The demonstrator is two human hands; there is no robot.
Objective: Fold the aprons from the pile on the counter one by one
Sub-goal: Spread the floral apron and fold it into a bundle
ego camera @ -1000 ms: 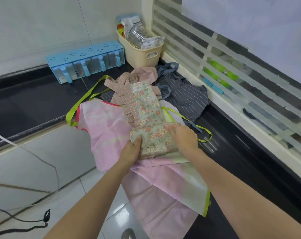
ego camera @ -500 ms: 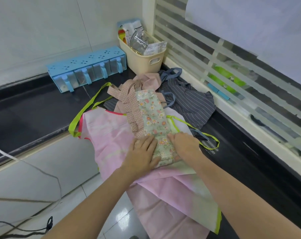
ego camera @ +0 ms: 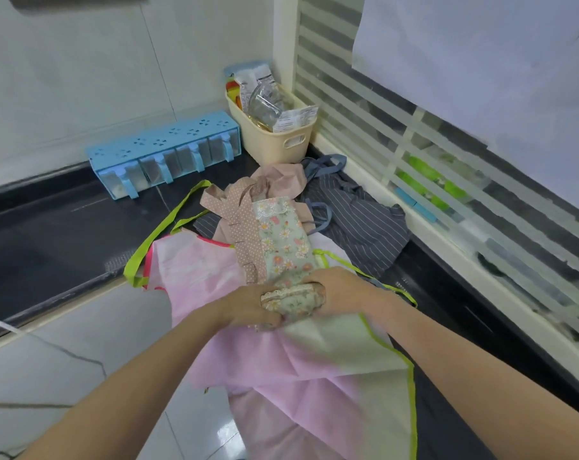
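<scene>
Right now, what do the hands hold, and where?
Both the left hand and right hand grip the green floral cloth apron at its rolled near end.

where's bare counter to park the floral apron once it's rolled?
Best: the black counter left of the pink apron, in front of the blue spice rack. A narrower strip lies right of the hands, along the window sill. The back corner is crowded: striped apron, beige basket, floral apron.

Both hands, left hand [ego camera: 248, 307] and right hand [ego camera: 339, 293], gripped the floral apron's [ego camera: 281, 240] rolled near end over the pink apron [ego camera: 201, 273].
</scene>
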